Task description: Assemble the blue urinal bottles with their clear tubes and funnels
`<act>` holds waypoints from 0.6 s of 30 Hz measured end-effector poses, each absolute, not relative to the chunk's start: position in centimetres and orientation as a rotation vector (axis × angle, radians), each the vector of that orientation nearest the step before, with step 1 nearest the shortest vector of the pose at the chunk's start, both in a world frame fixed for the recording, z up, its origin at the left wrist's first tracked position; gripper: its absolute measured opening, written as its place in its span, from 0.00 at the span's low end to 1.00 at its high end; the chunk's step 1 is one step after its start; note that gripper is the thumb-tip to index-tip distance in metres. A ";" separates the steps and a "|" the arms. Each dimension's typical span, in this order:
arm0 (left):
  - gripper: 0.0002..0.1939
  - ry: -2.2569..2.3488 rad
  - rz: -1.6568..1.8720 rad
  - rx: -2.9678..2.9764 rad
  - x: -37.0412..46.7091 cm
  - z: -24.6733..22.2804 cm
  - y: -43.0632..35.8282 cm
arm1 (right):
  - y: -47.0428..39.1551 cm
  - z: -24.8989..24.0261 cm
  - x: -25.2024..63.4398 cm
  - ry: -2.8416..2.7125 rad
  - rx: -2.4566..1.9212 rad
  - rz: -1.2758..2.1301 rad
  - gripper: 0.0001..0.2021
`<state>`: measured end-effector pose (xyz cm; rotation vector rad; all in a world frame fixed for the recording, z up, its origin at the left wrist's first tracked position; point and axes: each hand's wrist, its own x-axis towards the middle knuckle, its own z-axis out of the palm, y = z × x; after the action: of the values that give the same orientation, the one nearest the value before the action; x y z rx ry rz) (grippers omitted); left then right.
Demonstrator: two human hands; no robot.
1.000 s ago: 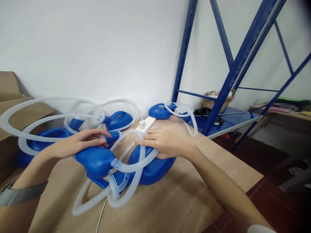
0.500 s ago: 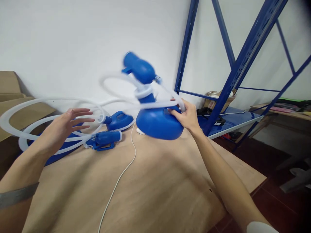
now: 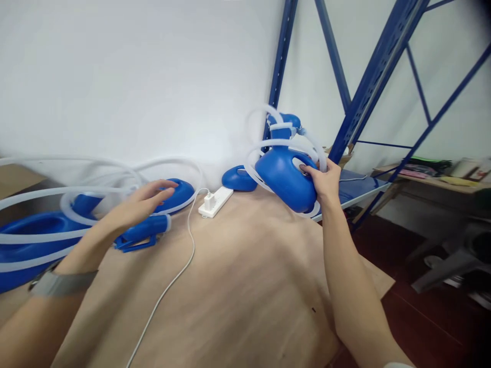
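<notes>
My right hand point(image 3: 326, 181) grips a blue plastic urinal bottle point(image 3: 284, 174) by its handle, fingers through the handle opening. The bottle is tilted and held up at the table's back right. Its clear hose point(image 3: 317, 143) loops around it, and a blue funnel-shaped receiver point(image 3: 289, 120) shows behind its neck. My left hand point(image 3: 148, 199) is open, fingers stretched to the right, in front of another blue bottle point(image 3: 178, 194); whether they touch I cannot tell. Below that hand lies a blue receiver point(image 3: 141, 232) with a white rim.
A large blue bottle point(image 3: 34, 230) with looped hoses lies at the left, near cardboard point(image 3: 19, 181). A white power strip point(image 3: 218, 202) with a plugged-in cable point(image 3: 180, 273) is on the table point(image 3: 238, 286). Another blue bottle point(image 3: 238, 179) lies by the wall. A blue rack point(image 3: 355, 115) stands right.
My right hand has carried the bottle to the right and tilted it. My left hand has shifted right. The view has turned right, and the power strip and a bottle behind it now show.
</notes>
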<state>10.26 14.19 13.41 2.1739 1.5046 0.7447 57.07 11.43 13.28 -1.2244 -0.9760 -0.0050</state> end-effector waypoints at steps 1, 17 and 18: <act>0.36 1.526 0.673 2.307 12.5 12.9 16.0 | 11.3 13.5 57.5 -0.925 -1.170 0.037 0.16; 0.45 1.451 0.370 2.724 42.9 7.9 41.6 | 6.7 16.0 60.9 -0.716 -0.753 0.204 0.13; 0.44 1.420 0.357 2.762 43.2 7.7 41.8 | 6.6 16.0 60.9 -0.716 -0.752 0.197 0.14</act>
<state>43.21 41.78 7.75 2.7621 1.4198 0.3574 60.95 6.60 15.98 -0.7524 -0.7160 0.1973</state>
